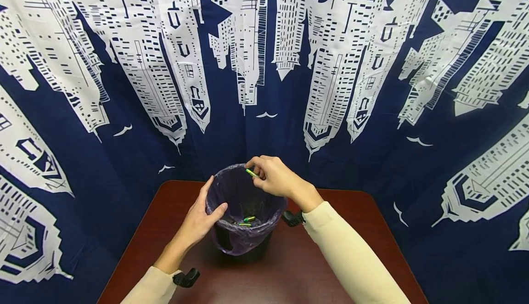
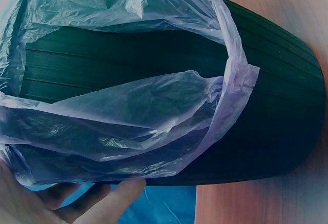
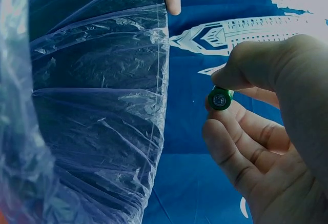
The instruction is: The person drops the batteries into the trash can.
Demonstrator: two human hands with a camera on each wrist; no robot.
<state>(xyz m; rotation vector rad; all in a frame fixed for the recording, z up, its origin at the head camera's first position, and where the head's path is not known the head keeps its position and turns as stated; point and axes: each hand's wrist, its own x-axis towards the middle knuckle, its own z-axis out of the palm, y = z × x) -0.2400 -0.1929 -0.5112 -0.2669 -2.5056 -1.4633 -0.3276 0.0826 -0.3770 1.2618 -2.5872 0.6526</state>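
A dark trash bin (image 2: 277, 106) with a thin translucent purple bag (image 1: 239, 244) folded over its rim stands on the table. My left hand (image 1: 201, 216) holds the bin at its left side, thumb over the rim and fingers along the outside. Above the far right part of the opening, my right hand (image 1: 274, 175) pinches a green battery (image 3: 219, 99) between thumb and fingers; its flat end faces the right wrist camera. Inside, near the bottom of the bag, lie a green-and-yellow battery (image 1: 249, 219) and another battery (image 1: 244, 224).
The reddish-brown table (image 1: 322, 258) extends around the bin. Behind it hangs a navy curtain (image 1: 264, 134) printed with white upside-down skyscrapers. Black wrist cameras sit at the left cuff (image 1: 186, 278) and the right cuff (image 1: 292, 218).
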